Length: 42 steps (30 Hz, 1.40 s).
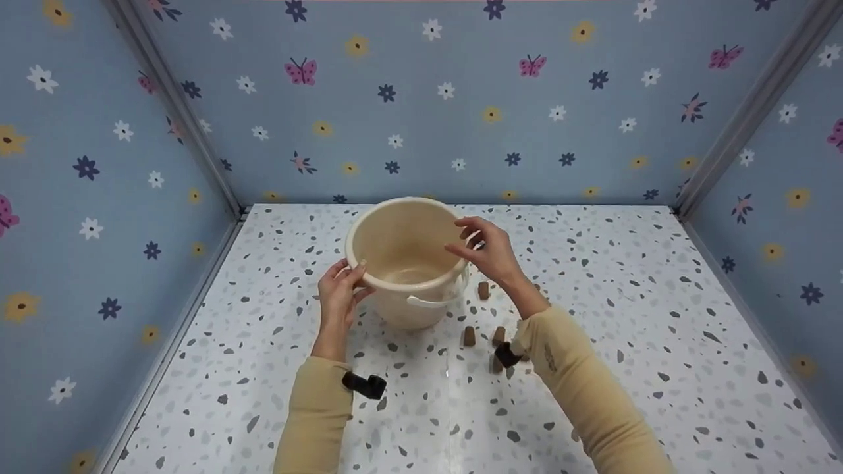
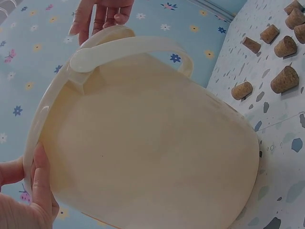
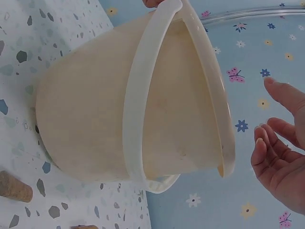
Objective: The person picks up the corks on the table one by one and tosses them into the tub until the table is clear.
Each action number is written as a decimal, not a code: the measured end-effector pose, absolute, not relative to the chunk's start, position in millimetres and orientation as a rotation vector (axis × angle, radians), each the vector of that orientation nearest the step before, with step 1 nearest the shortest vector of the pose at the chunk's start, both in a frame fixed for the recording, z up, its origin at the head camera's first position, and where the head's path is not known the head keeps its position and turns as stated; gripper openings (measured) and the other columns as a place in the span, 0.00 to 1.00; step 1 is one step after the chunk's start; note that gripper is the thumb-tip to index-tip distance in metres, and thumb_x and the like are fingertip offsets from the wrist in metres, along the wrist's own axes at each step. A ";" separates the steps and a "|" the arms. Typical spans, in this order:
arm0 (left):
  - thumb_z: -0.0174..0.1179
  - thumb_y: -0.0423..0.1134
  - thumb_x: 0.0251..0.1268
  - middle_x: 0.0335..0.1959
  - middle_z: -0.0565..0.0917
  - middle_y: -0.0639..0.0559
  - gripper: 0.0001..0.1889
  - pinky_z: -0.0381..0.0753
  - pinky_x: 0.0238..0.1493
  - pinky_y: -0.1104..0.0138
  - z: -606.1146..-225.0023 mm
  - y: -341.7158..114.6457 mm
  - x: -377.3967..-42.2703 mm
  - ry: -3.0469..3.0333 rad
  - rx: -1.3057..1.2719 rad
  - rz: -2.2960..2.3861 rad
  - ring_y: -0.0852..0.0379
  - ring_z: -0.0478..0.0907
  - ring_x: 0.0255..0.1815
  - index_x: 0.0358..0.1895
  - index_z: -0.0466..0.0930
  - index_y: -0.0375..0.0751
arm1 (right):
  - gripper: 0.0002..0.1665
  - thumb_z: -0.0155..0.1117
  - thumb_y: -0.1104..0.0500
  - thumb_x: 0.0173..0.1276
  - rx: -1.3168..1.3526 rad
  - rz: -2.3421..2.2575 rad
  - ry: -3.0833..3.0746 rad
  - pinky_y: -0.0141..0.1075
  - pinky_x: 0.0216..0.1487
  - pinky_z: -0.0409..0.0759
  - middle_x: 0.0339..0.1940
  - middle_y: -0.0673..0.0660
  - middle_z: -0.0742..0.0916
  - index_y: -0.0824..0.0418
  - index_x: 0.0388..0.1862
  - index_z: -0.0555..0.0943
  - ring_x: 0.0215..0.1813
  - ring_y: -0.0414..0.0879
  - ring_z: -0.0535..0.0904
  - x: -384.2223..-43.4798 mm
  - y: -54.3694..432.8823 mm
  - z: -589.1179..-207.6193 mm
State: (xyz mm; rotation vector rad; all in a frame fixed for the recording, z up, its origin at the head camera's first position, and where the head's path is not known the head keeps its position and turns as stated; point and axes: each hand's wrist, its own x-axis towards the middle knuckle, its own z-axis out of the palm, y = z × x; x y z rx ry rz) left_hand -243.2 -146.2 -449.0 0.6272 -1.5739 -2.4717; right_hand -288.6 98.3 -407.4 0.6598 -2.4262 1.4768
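Observation:
A cream plastic bucket [image 1: 411,309] stands upright on the speckled tabletop, its inside bare in the head view. Its pale handle [image 2: 138,46] hangs down on the near right side. My left hand [image 1: 339,293] pinches the rim at the left, thumb on one side of the wall and fingers on the other. Beside the right part of the rim hovers my right hand [image 1: 490,253], fingers loosely bent. In the right wrist view a gap shows between that right hand [image 3: 281,148] and the bucket [image 3: 90,100], and it holds nothing.
Several brown cork stoppers [image 1: 469,336] lie scattered right of the bucket, some partly hidden under the right forearm. In the left wrist view more corks [image 2: 285,79] show on the speckled tabletop [image 1: 263,395]. Flowered blue panels [image 1: 448,131] wall in the back and both sides.

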 end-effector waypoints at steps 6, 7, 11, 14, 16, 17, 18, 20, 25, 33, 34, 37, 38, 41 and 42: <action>0.57 0.31 0.58 0.36 0.75 0.45 0.20 0.80 0.28 0.66 -449.1 -146.9 -242.5 -1.574 0.641 -2.467 0.58 0.76 0.24 0.54 0.65 0.34 | 0.23 0.69 0.58 0.51 0.653 1.530 -2.402 0.35 0.30 0.74 0.33 0.62 0.79 0.65 0.46 0.77 0.31 0.48 0.75 -279.7 111.3 -412.4; 0.57 0.31 0.58 0.36 0.75 0.44 0.20 0.80 0.28 0.66 -449.2 -147.0 -242.4 -1.570 0.641 -2.467 0.58 0.76 0.24 0.54 0.65 0.34 | 0.23 0.69 0.59 0.51 0.653 1.541 -2.392 0.36 0.30 0.74 0.33 0.63 0.79 0.67 0.46 0.77 0.31 0.49 0.75 -277.3 113.5 -412.9; 0.57 0.31 0.57 0.36 0.75 0.44 0.21 0.80 0.29 0.66 -449.9 -146.7 -242.0 -1.559 0.636 -2.474 0.58 0.76 0.24 0.54 0.65 0.34 | 0.21 0.68 0.63 0.52 0.677 1.516 -2.375 0.33 0.28 0.73 0.32 0.65 0.79 0.70 0.44 0.76 0.30 0.52 0.75 -259.5 120.8 -406.2; 0.58 0.31 0.57 0.35 0.75 0.44 0.21 0.80 0.28 0.66 -450.7 -146.1 -241.2 -1.551 0.631 -2.475 0.58 0.76 0.24 0.54 0.65 0.34 | 0.19 0.67 0.66 0.52 0.674 1.478 -2.375 0.28 0.27 0.73 0.31 0.63 0.79 0.71 0.43 0.76 0.29 0.52 0.75 -247.3 125.7 -403.3; 0.58 0.30 0.57 0.33 0.75 0.45 0.20 0.80 0.26 0.67 -451.2 -145.9 -240.9 -1.547 0.627 -2.471 0.59 0.75 0.23 0.53 0.65 0.33 | 0.18 0.67 0.65 0.52 0.669 1.485 -2.378 0.28 0.27 0.73 0.31 0.63 0.79 0.70 0.43 0.77 0.29 0.51 0.75 -247.2 131.6 -410.7; 0.58 0.30 0.57 0.32 0.75 0.46 0.20 0.80 0.25 0.67 -451.2 -145.9 -240.8 -1.548 0.626 -2.468 0.59 0.75 0.22 0.53 0.65 0.33 | 0.18 0.67 0.65 0.52 0.664 1.481 -2.383 0.27 0.27 0.73 0.31 0.62 0.79 0.69 0.42 0.77 0.30 0.51 0.75 -245.8 133.8 -412.6; 0.57 0.30 0.57 0.32 0.75 0.45 0.20 0.80 0.24 0.68 -451.2 -145.9 -240.9 -1.545 0.624 -2.468 0.59 0.75 0.21 0.53 0.65 0.33 | 0.18 0.67 0.64 0.52 0.659 1.475 -2.390 0.28 0.27 0.73 0.31 0.61 0.79 0.69 0.42 0.77 0.30 0.50 0.75 -244.9 136.1 -415.0; 0.57 0.29 0.57 0.32 0.75 0.45 0.20 0.79 0.23 0.68 -451.3 -145.9 -241.3 -1.536 0.617 -2.472 0.59 0.75 0.20 0.53 0.64 0.32 | 0.18 0.67 0.62 0.53 0.642 1.474 -2.413 0.28 0.27 0.74 0.32 0.62 0.79 0.68 0.43 0.77 0.30 0.51 0.75 -248.2 143.0 -426.3; 0.57 0.29 0.57 0.34 0.74 0.43 0.21 0.79 0.23 0.68 -450.3 -146.0 -241.3 -1.523 0.615 -2.487 0.60 0.75 0.20 0.54 0.63 0.32 | 0.18 0.68 0.57 0.52 0.609 1.439 -2.461 0.32 0.27 0.74 0.31 0.59 0.80 0.62 0.42 0.79 0.30 0.47 0.75 -256.8 161.4 -453.9; 0.57 0.31 0.57 0.35 0.74 0.43 0.22 0.80 0.26 0.68 -448.2 -145.6 -242.2 -1.548 0.622 -2.489 0.59 0.75 0.23 0.56 0.64 0.32 | 0.17 0.67 0.55 0.53 0.550 1.400 -2.569 0.38 0.28 0.75 0.30 0.58 0.80 0.61 0.40 0.79 0.29 0.44 0.75 -249.2 184.8 -474.5; 0.57 0.31 0.57 0.35 0.74 0.44 0.23 0.80 0.26 0.68 -447.9 -145.6 -242.2 -1.555 0.625 -2.488 0.59 0.75 0.23 0.56 0.64 0.32 | 0.17 0.67 0.55 0.53 0.547 1.398 -2.582 0.37 0.28 0.75 0.30 0.58 0.80 0.61 0.40 0.79 0.30 0.44 0.75 -247.7 188.1 -477.3; 0.58 0.31 0.57 0.33 0.75 0.46 0.23 0.80 0.27 0.67 -447.9 -145.9 -242.2 -1.566 0.635 -2.482 0.59 0.75 0.23 0.56 0.64 0.32 | 0.17 0.67 0.54 0.53 0.527 1.391 -2.622 0.35 0.27 0.74 0.31 0.57 0.80 0.62 0.40 0.79 0.30 0.44 0.75 -243.4 198.6 -486.7; 0.58 0.32 0.57 0.33 0.75 0.47 0.23 0.80 0.28 0.67 -447.9 -146.0 -242.1 -1.569 0.636 -2.479 0.59 0.75 0.24 0.56 0.64 0.33 | 0.18 0.67 0.54 0.53 0.519 1.391 -2.632 0.34 0.27 0.74 0.30 0.56 0.80 0.62 0.40 0.79 0.30 0.45 0.75 -242.0 202.2 -489.9; 0.58 0.32 0.57 0.34 0.75 0.47 0.23 0.80 0.29 0.67 -448.2 -146.1 -241.6 -1.577 0.627 -2.474 0.59 0.76 0.24 0.56 0.64 0.33 | 0.19 0.67 0.53 0.53 0.493 1.411 -2.667 0.33 0.27 0.74 0.31 0.56 0.80 0.62 0.41 0.79 0.32 0.45 0.75 -237.0 212.9 -497.8; 0.58 0.32 0.57 0.34 0.75 0.46 0.22 0.80 0.28 0.67 -448.5 -146.0 -241.5 -1.574 0.623 -2.474 0.59 0.76 0.24 0.55 0.64 0.33 | 0.19 0.67 0.52 0.53 0.484 1.420 -2.678 0.33 0.28 0.74 0.31 0.56 0.81 0.62 0.41 0.79 0.32 0.46 0.75 -235.3 216.6 -500.5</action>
